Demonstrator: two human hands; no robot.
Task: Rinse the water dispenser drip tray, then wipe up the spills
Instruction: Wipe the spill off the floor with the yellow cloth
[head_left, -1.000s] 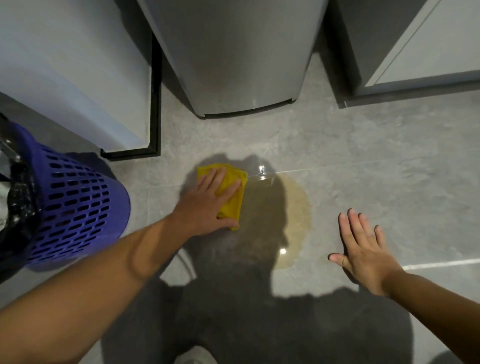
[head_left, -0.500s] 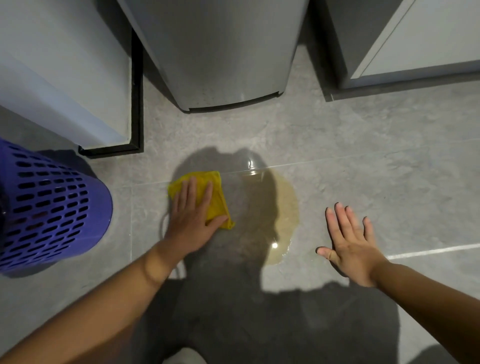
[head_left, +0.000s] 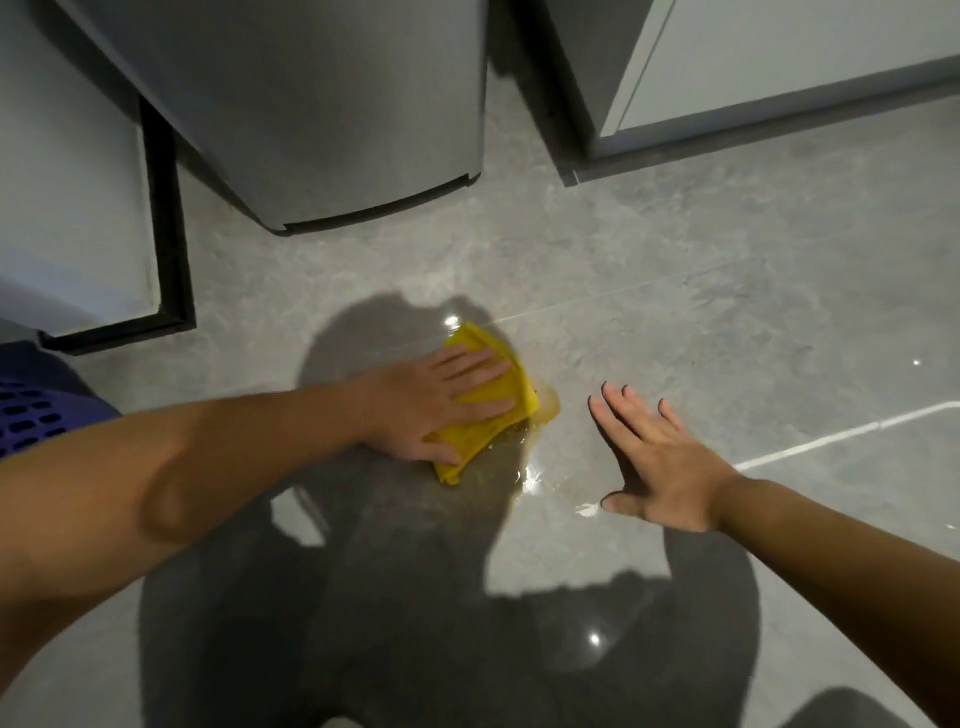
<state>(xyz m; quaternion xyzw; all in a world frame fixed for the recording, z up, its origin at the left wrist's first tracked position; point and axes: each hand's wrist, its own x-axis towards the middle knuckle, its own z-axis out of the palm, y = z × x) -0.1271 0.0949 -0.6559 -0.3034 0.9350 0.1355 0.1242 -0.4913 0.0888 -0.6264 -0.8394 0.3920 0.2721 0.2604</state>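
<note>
A folded yellow cloth (head_left: 496, 415) lies on the grey tiled floor, over a yellowish puddle (head_left: 545, 410) whose wet edge shows to its right and below it. My left hand (head_left: 436, 402) presses flat on the cloth, fingers stretched toward the right. My right hand (head_left: 654, 457) rests flat on the floor to the right of the puddle, fingers spread, holding nothing. The grey base of the water dispenser (head_left: 332, 114) stands just beyond the spill. No drip tray is in view.
A purple perforated basket (head_left: 36, 415) sits at the left edge. A white cabinet with a black plinth (head_left: 166, 218) stands at the far left, and another white cabinet (head_left: 779, 67) at the far right. My shadow covers the near floor.
My left hand has pushed the cloth rightward across the puddle, covering most of it. The right hand stayed planted beside the spill. The view shifted right, so less of the basket shows.
</note>
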